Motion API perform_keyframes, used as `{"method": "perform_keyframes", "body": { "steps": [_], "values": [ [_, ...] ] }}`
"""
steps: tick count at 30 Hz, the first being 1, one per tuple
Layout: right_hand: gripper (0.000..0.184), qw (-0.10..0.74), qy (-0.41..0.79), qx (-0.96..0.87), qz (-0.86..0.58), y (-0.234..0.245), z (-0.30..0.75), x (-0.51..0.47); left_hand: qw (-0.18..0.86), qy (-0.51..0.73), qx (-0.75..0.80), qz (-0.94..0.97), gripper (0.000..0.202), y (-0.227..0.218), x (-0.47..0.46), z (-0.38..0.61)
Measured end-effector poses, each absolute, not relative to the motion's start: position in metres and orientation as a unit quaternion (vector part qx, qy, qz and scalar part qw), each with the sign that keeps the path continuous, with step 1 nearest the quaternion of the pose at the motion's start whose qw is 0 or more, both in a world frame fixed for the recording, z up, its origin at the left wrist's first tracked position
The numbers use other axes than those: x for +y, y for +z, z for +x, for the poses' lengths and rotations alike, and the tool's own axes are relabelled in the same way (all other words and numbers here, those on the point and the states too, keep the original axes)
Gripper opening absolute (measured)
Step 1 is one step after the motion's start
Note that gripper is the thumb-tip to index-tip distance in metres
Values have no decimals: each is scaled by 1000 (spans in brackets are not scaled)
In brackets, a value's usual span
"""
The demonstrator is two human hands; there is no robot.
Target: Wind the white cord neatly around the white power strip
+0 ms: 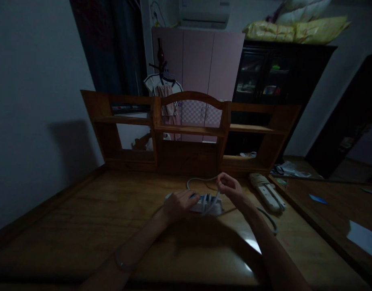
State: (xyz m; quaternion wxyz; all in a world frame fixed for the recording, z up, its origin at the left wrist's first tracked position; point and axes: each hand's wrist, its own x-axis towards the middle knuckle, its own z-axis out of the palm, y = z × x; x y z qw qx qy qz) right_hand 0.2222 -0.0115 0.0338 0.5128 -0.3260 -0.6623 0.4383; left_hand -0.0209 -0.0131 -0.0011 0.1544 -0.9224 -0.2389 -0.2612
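Observation:
A white power strip (207, 206) lies in the middle of the wooden desk (83, 218). My left hand (179, 204) rests closed over its left end and holds it down. My right hand (231, 188) hovers just above its right end, with the fingers pinched on a thin white cable (214, 198) that runs down to the strip. Another loop of white cord (198, 180) curves behind the strip toward the shelf.
A second white power strip (267, 192) lies to the right, with a grey cord (269, 220) trailing from it. A wooden shelf unit (188, 129) stands at the desk's back edge. Papers (363, 238) lie on a darker table to the right. Wardrobes stand behind.

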Motion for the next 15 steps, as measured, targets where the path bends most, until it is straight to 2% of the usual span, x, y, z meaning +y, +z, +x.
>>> {"method": "perform_keyframes", "body": {
  "steps": [6, 10, 15],
  "values": [
    [28, 486, 419, -682, -351, 41, 222, -16, 181, -244, -199, -932, 51, -3, -21, -14],
    [28, 448, 425, -697, -365, 37, 212, -17, 203, -258, -176, -928, 37, -3, -29, -13],
    [34, 419, 441, -696, -381, 20, 205, -6, 133, -336, -204, -910, 42, -1, -31, -19]
  ]
}}
